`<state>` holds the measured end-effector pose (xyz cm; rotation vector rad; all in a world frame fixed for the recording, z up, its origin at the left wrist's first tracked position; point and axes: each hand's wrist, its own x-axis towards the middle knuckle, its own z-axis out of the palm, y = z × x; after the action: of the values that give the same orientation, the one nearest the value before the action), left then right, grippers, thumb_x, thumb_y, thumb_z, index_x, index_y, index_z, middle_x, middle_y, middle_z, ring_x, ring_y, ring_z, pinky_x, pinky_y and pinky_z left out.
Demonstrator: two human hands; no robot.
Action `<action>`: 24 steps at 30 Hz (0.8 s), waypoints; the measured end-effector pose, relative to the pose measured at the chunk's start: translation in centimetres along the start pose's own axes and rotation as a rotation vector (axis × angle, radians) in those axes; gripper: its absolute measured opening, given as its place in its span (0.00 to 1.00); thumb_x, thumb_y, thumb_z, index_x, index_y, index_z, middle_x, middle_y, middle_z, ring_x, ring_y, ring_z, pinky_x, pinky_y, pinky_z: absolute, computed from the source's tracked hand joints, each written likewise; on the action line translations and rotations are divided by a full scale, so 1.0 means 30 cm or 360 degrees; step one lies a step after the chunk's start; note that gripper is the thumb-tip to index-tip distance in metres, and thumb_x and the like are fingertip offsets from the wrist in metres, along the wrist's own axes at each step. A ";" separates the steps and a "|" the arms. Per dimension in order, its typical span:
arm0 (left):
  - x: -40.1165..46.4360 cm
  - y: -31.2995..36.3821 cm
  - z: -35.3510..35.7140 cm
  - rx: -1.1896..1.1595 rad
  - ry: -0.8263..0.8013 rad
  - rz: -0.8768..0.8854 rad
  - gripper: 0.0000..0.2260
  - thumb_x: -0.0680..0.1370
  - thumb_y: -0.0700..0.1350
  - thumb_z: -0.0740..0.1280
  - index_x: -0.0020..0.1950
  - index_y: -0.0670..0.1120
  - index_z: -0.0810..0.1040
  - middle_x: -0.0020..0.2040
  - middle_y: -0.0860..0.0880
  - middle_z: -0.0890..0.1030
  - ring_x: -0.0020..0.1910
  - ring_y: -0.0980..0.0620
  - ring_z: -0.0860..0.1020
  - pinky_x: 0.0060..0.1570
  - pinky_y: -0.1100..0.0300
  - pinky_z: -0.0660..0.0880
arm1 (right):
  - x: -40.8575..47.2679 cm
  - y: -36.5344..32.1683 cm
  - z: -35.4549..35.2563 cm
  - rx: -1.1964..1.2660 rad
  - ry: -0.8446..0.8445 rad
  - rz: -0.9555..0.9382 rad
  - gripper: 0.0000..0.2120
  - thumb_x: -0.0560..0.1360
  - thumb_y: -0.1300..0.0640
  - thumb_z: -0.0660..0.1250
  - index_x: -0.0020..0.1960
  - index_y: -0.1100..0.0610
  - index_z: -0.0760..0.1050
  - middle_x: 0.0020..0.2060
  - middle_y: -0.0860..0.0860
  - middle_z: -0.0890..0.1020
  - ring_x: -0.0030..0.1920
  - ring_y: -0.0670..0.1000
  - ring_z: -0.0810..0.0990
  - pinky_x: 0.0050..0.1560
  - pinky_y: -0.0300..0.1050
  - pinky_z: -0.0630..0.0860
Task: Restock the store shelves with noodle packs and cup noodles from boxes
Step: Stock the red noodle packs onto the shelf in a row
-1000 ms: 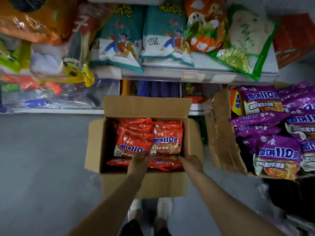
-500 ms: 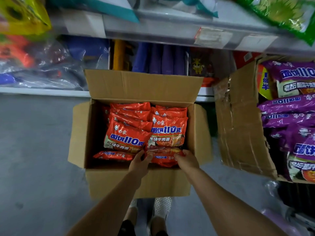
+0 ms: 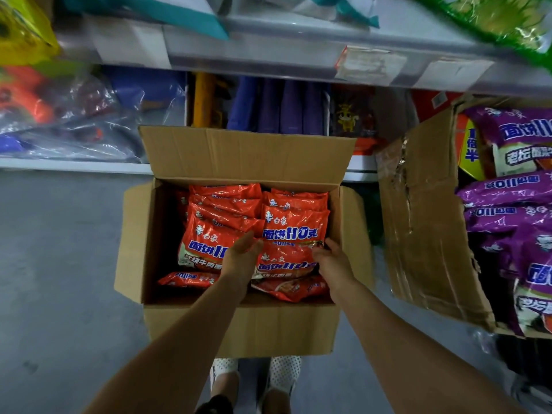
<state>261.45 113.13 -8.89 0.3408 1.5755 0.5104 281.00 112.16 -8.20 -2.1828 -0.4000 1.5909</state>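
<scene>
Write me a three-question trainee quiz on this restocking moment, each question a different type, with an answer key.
1. True or false: the cardboard box in front of the person holds purple noodle packs.
2. Multiple choice: where is the left hand?
A. On the shelf edge
B. Inside the box, on the red noodle packs
C. On the floor
3. Short answer: what colour are the packs in the torn box to the right?

Key
1. False: it holds red noodle packs.
2. B. The right hand reaches into the same box, and a red pack sits between the two hands.
3. Purple.
</scene>
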 end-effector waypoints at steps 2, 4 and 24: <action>0.016 -0.012 0.012 0.0079 0.0027 0.0002 0.15 0.79 0.44 0.71 0.65 0.55 0.79 0.60 0.49 0.81 0.57 0.47 0.80 0.60 0.46 0.78 | 0.027 0.018 0.012 -0.0191 0.0160 -0.0057 0.16 0.80 0.53 0.66 0.67 0.45 0.72 0.58 0.48 0.81 0.53 0.50 0.79 0.47 0.45 0.75; 0.031 -0.043 0.018 0.0291 0.0022 0.0010 0.16 0.79 0.42 0.70 0.65 0.56 0.79 0.58 0.49 0.80 0.56 0.48 0.78 0.58 0.50 0.78 | 0.051 0.046 0.022 -0.0376 0.0182 -0.0100 0.15 0.78 0.50 0.69 0.64 0.50 0.76 0.57 0.49 0.83 0.49 0.49 0.79 0.41 0.39 0.73; -0.014 0.120 -0.090 -0.0083 -0.0067 0.0204 0.13 0.80 0.55 0.66 0.56 0.46 0.80 0.45 0.49 0.87 0.44 0.50 0.86 0.35 0.58 0.81 | -0.033 -0.057 0.001 0.0312 -0.0162 -0.0354 0.22 0.70 0.49 0.78 0.61 0.53 0.77 0.51 0.50 0.87 0.50 0.50 0.87 0.45 0.43 0.82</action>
<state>258.46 115.68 -6.63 0.4121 1.5035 0.6383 280.67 113.23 -6.56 -1.8487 -0.4776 1.5515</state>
